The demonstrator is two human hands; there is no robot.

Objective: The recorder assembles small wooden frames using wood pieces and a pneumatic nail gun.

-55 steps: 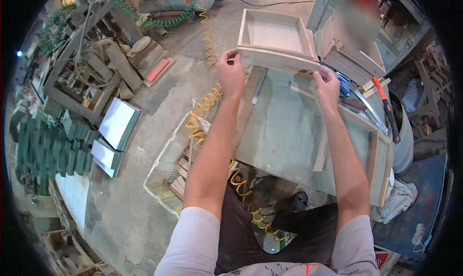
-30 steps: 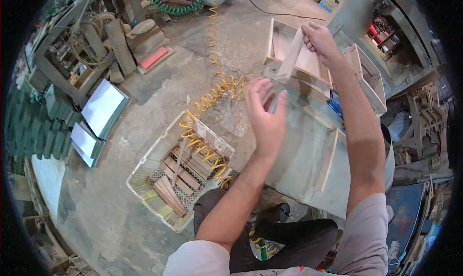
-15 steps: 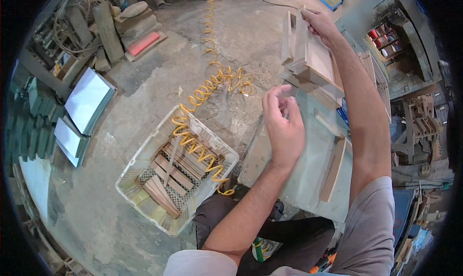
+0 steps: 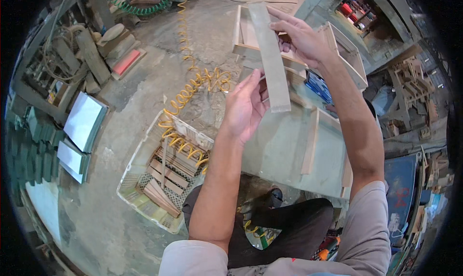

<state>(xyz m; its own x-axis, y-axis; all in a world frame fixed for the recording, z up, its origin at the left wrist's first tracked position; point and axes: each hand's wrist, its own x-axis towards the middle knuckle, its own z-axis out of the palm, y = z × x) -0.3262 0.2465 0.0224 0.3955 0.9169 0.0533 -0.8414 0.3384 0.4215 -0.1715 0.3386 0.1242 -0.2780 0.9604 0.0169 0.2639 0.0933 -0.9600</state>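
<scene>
A woodworking workshop. The bare concrete floor (image 4: pixel 144 83) is stained and dusty. A white plastic crate (image 4: pixel 144 179) of short wood slats sits on it, with a yellow coiled air hose (image 4: pixel 193 83) trailing across to a green one (image 4: pixel 140 8) at the far side. Timber offcuts and blocks (image 4: pixel 91 54) pile up far left, and open wooden box frames (image 4: pixel 299 44) lie beyond the worn tabletop (image 4: pixel 284 145). On the right stand cluttered shelves (image 4: pixel 359 8) and small stacked wooden assemblies (image 4: pixel 410 88)

Even daylight; sharp centre; fisheye-bent, dark rim.
</scene>
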